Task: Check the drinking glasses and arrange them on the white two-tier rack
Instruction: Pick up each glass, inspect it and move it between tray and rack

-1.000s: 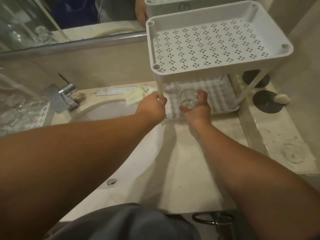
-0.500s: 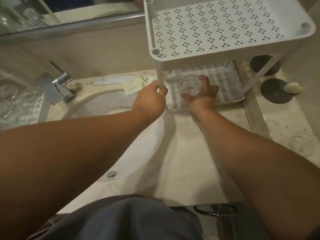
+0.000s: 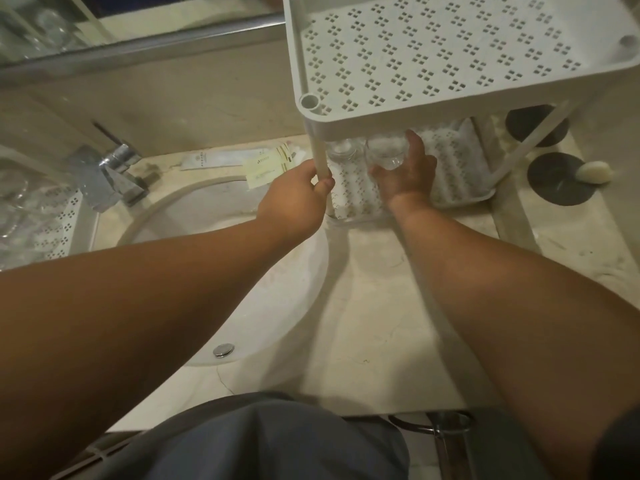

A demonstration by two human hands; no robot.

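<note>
The white two-tier rack (image 3: 450,64) stands on the counter at the upper right; its top shelf holds nothing. My left hand (image 3: 294,195) grips the rack's front left post. My right hand (image 3: 405,171) reaches under the top shelf and holds a clear drinking glass (image 3: 386,152) over the lower shelf (image 3: 457,174). Another clear glass (image 3: 341,150) stands on the lower shelf just left of it, behind the post. The top shelf hides the upper part of both glasses.
A round sink (image 3: 221,271) with a chrome tap (image 3: 114,171) lies to the left. Paper sachets (image 3: 266,164) lie behind the sink. More glasses sit on a perforated tray (image 3: 52,223) at the far left. Two dark coasters (image 3: 557,178) and a soap (image 3: 594,172) lie right of the rack.
My right hand has carried the glass further back under the top shelf, next to the standing glass. My left hand keeps its grip on the post. The view has moved closer.
</note>
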